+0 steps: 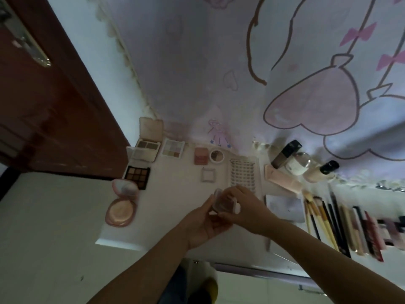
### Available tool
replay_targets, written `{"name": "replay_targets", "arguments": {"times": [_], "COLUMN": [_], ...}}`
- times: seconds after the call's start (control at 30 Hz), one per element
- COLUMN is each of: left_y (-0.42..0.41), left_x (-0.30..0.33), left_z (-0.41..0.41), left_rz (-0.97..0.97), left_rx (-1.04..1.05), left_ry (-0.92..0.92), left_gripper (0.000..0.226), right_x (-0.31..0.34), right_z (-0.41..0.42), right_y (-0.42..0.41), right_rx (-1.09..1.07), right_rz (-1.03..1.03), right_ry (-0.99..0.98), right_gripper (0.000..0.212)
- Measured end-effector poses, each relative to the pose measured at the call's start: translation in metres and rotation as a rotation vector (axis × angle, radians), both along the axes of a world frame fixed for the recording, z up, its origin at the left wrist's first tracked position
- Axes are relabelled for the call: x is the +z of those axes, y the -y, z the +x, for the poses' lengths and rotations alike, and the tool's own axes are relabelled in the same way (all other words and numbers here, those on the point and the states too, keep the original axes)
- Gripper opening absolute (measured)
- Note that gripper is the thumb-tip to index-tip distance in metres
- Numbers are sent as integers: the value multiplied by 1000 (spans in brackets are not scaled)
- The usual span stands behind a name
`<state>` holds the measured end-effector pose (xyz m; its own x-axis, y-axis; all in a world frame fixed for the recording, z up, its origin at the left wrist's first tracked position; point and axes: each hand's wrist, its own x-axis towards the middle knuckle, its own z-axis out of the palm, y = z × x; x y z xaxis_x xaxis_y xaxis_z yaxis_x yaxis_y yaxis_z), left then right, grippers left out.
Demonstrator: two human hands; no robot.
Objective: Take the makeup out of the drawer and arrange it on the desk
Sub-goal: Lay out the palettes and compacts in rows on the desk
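Both hands meet over the middle of the white bench (175, 178), close to its front edge. The left hand (202, 224) and the right hand (243, 207) are both closed on one small compact (221, 204). It is squarish with round corners, clear and shiny like plastic, with a brown patch inside. A small white puff (235, 206) sticks out on its right side. The compact is tilted and is lifted off the bench. It is too blurry to tell which way its lid faces.

At the back left corner lies an open pink palette (148, 148) with its lid standing up. Just beside it is a pale square palette (173, 148). A black palette (137, 175) with brown squares lies along the left edge. Nearer the front left corner sits a round pink powder case (120, 212), open, with a marbled lid.

Along the back edge are a flat pink blush (201, 156) and a small round white pot (216, 155). A little square clear box (208, 175) lies in front of them. A long lash tray (242, 172) runs front to back, next to the right hand.

Toward the right are a dark-capped bottle (285, 153), a round glass jar (300, 164), another bottle (322, 172) and a long pink box (283, 178). A row of thin brushes and pencils (337, 222) lies side by side, all pointing front to back.
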<state>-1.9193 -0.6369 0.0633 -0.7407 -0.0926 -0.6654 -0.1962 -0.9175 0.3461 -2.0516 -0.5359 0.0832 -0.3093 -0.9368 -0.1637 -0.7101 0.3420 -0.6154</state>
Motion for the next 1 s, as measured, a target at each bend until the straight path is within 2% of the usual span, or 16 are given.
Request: {"name": "replay_targets", "arguments": {"times": [0.13,0.3,0.37,0.43,0.5,0.53,0.6,0.7,0.83,1.0], "left_y": [15,40,49,59,68,73,83,95,108,109], "left_x": [-2,-10,-11,-13,-15,-16,-20,-25,-26,-24], "left_z": [11,27,35,42,49,53,61,68,68,56], "left_rz": [68,157,190,233,263,270,270,283,322,279], "left_rx": [78,170,200,242,260,265,289,404,558,685], "left_ry": [-34,-51,-52,-27,10,31,80,141,168,294], "left_gripper": [50,54,55,55,53,52,49,47,46,27], "right_x": [3,10,14,16,14,11,4,-14,-33,-44], "right_z": [0,-3,-5,-10,-14,-15,-13,-1,12,11], "right_y": [24,58,76,98,121,133,157,191,219,237], "right_rx": [81,105,117,50,-88,-144,-192,-94,19,-60], "right_rz": [31,65,122,186,205,197,187,203,309,250], "right_ry": [29,130,249,451,632,660,582,343,315,246], "right_gripper": [42,30,22,15,20,21,21,27,25,21]}}
